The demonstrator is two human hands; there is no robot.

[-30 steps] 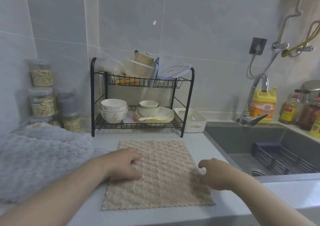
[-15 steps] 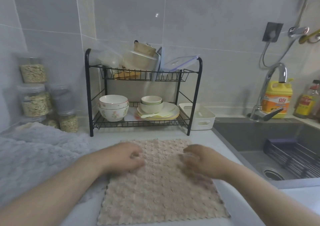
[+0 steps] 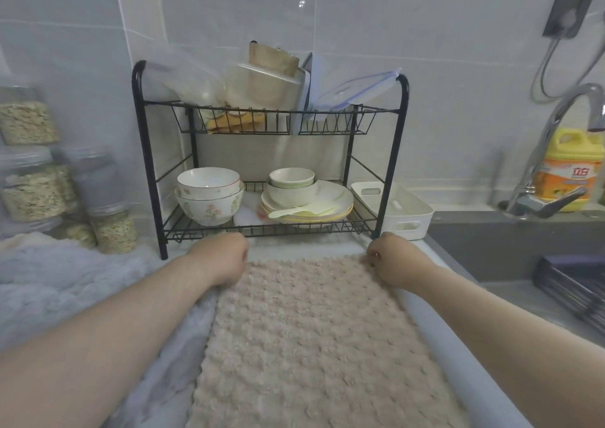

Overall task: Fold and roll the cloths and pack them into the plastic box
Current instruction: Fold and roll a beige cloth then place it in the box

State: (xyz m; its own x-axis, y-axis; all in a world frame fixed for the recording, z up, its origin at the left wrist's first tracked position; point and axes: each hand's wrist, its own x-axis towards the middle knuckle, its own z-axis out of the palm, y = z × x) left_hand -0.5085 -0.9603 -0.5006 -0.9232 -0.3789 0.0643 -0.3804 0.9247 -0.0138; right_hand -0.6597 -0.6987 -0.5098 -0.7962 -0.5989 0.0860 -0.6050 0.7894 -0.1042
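Observation:
A beige bumpy cloth (image 3: 311,336) lies flat on the counter in front of me. My left hand (image 3: 222,257) pinches its far left corner, and my right hand (image 3: 389,260) pinches its far right corner. A fluffy grey cloth (image 3: 55,290) lies heaped on the counter to the left, partly under my left forearm. The white plastic box (image 3: 397,213) stands beyond the cloth's far right corner, next to the dish rack, and looks empty.
A black two-tier dish rack (image 3: 268,165) with bowls and plates stands right behind the cloth. Jars of grain (image 3: 36,192) line the left wall. The sink (image 3: 523,257), its tap (image 3: 550,165) and a yellow detergent bottle (image 3: 571,172) are to the right.
Both hands have slid from the cloth's middle up to its far corners and closed on them. My head has moved closer and lower over the counter.

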